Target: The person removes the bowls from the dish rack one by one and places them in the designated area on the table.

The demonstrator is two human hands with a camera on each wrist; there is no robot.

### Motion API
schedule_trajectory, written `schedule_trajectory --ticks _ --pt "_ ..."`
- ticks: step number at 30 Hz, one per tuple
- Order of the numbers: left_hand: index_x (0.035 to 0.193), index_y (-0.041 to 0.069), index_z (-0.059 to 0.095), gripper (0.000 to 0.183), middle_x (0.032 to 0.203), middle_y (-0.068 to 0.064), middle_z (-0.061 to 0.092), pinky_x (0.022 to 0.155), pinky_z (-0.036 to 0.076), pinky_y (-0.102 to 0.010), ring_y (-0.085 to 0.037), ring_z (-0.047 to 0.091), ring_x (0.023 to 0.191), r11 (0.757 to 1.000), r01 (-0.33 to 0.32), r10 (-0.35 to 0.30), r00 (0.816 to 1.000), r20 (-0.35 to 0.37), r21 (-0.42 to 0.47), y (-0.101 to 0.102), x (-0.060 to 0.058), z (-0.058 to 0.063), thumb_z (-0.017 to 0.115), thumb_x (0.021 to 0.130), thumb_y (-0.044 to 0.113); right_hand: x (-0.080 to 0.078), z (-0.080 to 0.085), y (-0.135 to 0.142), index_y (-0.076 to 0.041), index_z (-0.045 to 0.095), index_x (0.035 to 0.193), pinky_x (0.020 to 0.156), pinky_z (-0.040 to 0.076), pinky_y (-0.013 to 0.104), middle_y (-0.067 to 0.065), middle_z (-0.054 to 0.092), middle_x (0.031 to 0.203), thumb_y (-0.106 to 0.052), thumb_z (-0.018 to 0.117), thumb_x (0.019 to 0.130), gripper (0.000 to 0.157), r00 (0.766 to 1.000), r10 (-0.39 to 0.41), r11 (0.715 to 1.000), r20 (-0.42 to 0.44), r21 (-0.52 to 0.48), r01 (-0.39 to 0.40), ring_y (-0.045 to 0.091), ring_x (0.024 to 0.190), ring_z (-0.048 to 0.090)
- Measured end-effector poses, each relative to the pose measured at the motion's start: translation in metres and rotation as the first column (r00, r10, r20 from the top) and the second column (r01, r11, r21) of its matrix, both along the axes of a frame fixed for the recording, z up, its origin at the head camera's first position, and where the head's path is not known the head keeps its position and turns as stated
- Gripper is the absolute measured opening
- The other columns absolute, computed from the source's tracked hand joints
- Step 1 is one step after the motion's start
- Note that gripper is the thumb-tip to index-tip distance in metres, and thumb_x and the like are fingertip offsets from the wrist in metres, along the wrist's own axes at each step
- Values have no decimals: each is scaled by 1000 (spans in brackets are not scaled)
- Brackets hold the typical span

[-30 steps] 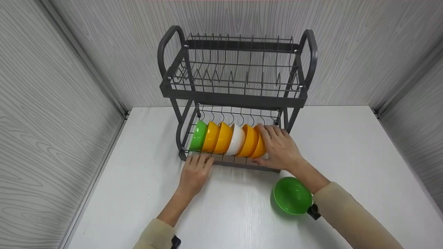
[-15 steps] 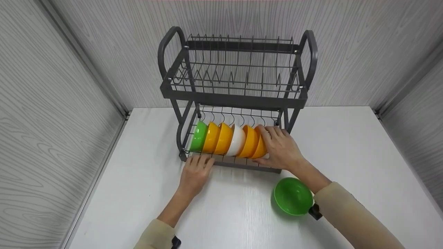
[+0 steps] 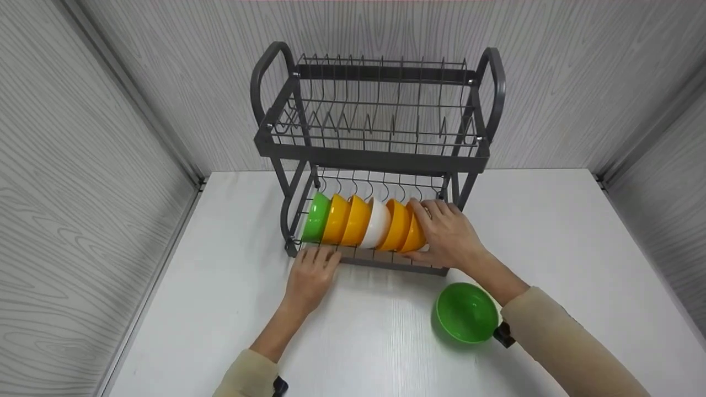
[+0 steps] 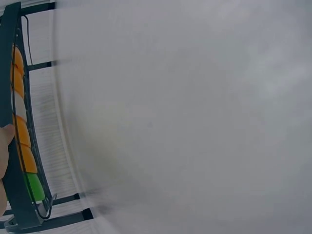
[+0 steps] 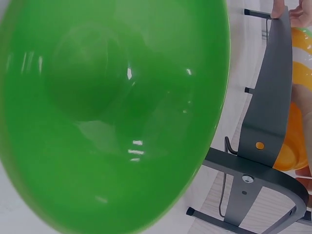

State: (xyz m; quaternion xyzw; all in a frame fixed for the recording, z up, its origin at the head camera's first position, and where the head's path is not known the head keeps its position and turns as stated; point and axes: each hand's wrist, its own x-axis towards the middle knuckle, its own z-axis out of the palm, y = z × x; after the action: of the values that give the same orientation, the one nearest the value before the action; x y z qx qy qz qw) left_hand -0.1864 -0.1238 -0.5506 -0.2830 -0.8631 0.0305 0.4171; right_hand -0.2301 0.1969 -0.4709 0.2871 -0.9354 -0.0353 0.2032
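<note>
Several bowls stand on edge in a row on the lower tier of a dark dish rack (image 3: 372, 158). From the left they run green bowl (image 3: 316, 220), two orange bowls (image 3: 356, 223), white bowl (image 3: 377, 225), then more orange. My right hand (image 3: 449, 234) grips the rightmost orange bowl (image 3: 415, 237), thumb low at the front and fingers over its upper edge, hiding part of it. That orange bowl (image 5: 293, 139) also shows beside the rack frame in the right wrist view. My left hand (image 3: 311, 278) holds the rack's lower front rail (image 4: 15, 161), fingers curled over it.
A loose green bowl (image 3: 466, 313) sits open side up on the white table (image 3: 358, 342), right of the rack's front and close by the right sleeve; it fills much of the right wrist view. Grey wood-grain panels (image 3: 110, 165) enclose the back and sides. The rack's upper tier has wire dividers.
</note>
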Motion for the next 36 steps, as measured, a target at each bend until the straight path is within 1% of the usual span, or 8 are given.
schedule_trajectory --ticks 4,12,19,24,30,36 --pt "104 12 76 24 101 -7 72 76 60 -38 -26 66 88 1000 8 -8 1000 -6 7 0 0 0 87 83 7 0 2 0 -8 42 151 99 61 53 20 63 129 -77 78 74 110 1000 0 1000 4 19 0 40 117 66" --pt "104 12 76 26 101 -8 71 76 60 -38 -27 65 89 1000 14 -14 1000 2 7 -1 0 -1 86 82 4 -1 8 0 -8 42 151 102 60 52 20 64 130 -77 78 74 110 999 -1 999 42 43 -1 40 120 66" --pt "106 12 75 27 103 -7 71 78 61 -39 -27 66 91 1000 8 -8 1000 21 2 -1 1 0 86 83 5 -2 10 0 -6 44 152 99 61 50 18 64 126 -78 78 73 112 1000 13 998 25 63 -14 37 115 65" --pt "106 12 76 26 102 -8 72 78 61 -38 -27 66 90 1000 7 -7 1000 31 12 -1 1 -1 87 83 6 -2 12 0 -7 44 150 100 60 49 18 64 124 -78 80 72 112 1000 24 997 19 72 -25 37 114 66" --pt "106 11 77 23 101 -7 73 77 60 -38 -26 67 89 1000 -1 0 999 46 24 1 1 1 86 85 8 -2 14 0 -6 46 149 99 61 48 18 65 123 -76 82 71 111 999 37 996 7 77 -38 37 112 66" --pt "107 12 77 23 103 -7 73 78 60 -38 -25 66 90 1000 -18 17 998 54 4 0 2 1 85 86 8 -3 16 0 -6 47 148 96 61 48 18 67 122 -76 81 71 110 999 51 994 -9 96 -50 37 111 67"
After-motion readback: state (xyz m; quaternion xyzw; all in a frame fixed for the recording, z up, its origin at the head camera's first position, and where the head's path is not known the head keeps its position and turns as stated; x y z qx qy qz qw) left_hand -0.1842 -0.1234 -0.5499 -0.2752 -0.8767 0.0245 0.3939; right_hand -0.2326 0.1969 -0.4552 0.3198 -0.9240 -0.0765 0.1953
